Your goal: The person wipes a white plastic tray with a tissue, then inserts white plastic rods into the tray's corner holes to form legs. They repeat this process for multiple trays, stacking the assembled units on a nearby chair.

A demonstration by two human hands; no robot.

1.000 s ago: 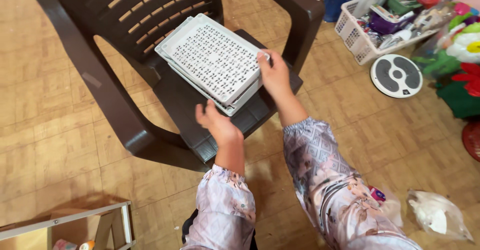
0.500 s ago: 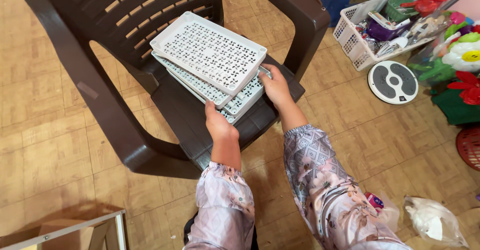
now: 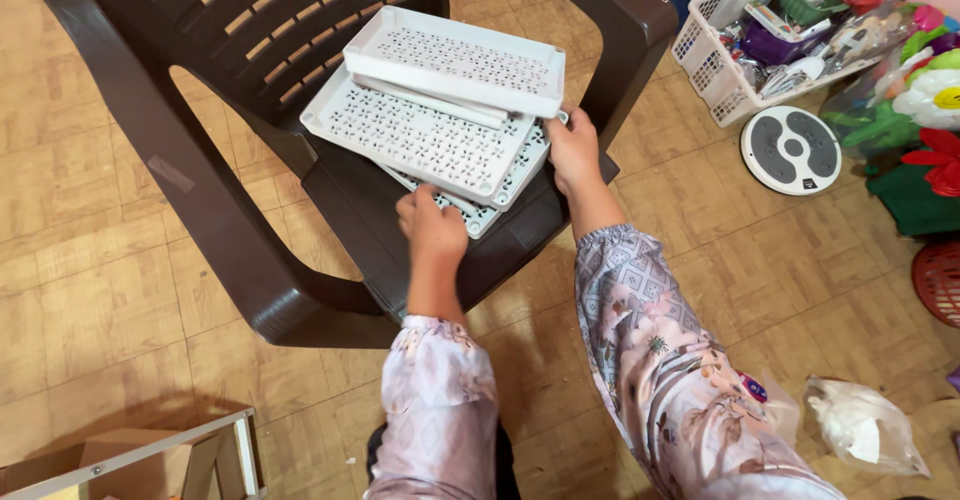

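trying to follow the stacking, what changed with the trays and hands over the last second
The top white tray has been lifted off the stack by the right hand and tilted up toward the chair back, uncovering the tray below. The left hand came in from open air to rest on the bottom tray. The brown chair and the white basket stayed put.

A person in floral sleeves handles white perforated trays on the seat of a dark brown plastic chair [image 3: 200,175]. The right hand [image 3: 574,147] lifts the top tray [image 3: 455,60] at its near corner, tilting it above the stack [image 3: 420,140]. The left hand [image 3: 432,225] rests on the stack's lowest tray at its front edge. A white basket [image 3: 712,65] of household items sits on the tiled floor [image 3: 100,300] nearby.
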